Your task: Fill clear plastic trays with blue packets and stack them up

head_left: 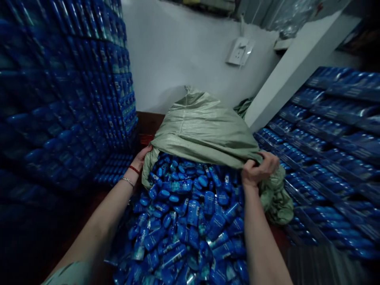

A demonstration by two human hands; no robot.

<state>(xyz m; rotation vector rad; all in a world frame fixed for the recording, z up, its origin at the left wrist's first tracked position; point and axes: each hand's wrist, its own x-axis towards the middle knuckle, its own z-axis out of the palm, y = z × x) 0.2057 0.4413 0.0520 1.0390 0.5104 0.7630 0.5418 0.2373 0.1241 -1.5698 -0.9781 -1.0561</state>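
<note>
A pale green woven sack (202,122) lies with its mouth toward me, and a heap of small blue bottles (192,213) spreads out from under its edge. My left hand (145,154) grips the left side of the sack's mouth; its fingers are partly hidden behind the cloth. On the right, my right hand (259,168) is closed around the rim, with bunched sack cloth beside it. The bottles have rounded blue caps and labels too small to read. They lie loose at many angles between my forearms.
Tall stacks of packed blue bottles (101,75) rise at the left. More trays of blue bottles (332,130) are stacked at the right. Behind the sack stands a white wall (178,51) with a power socket (240,51), and a slanting white post (293,67).
</note>
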